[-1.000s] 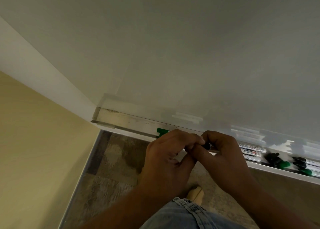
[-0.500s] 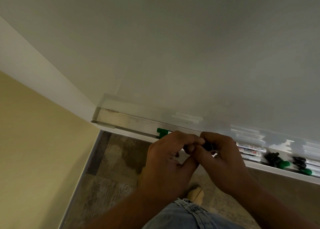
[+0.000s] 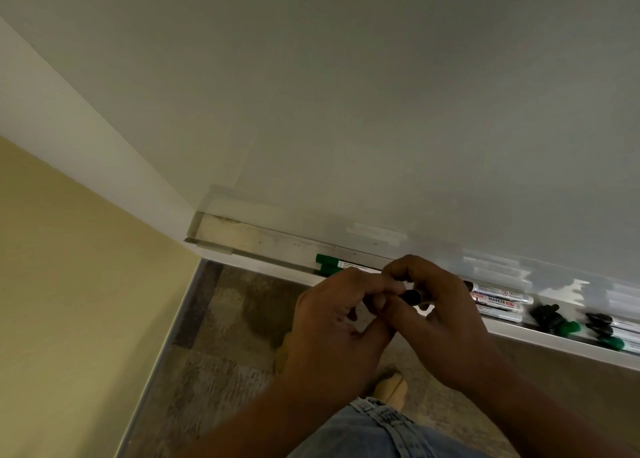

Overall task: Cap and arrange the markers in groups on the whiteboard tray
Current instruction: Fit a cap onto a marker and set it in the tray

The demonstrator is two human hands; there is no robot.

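Note:
My left hand (image 3: 332,319) and my right hand (image 3: 446,322) meet just in front of the whiteboard tray (image 3: 263,241). Between their fingertips they pinch a black marker (image 3: 412,296); only its dark end shows, and whether its cap is seated is hidden. On the tray to the left lie green-capped markers (image 3: 327,263), partly behind my left hand. To the right lie white markers (image 3: 498,301) side by side, then loose black caps (image 3: 547,314) and more green and black markers (image 3: 613,333).
The white board (image 3: 381,111) fills the upper view. A yellow wall (image 3: 69,301) is at the left, with carpet floor (image 3: 225,336) below. My jeans (image 3: 374,433) and a shoe (image 3: 391,388) show at the bottom. The tray's left end holds nothing.
Both hands stayed together on the black marker, with only small finger shifts; the right fingers curled a little higher over it.

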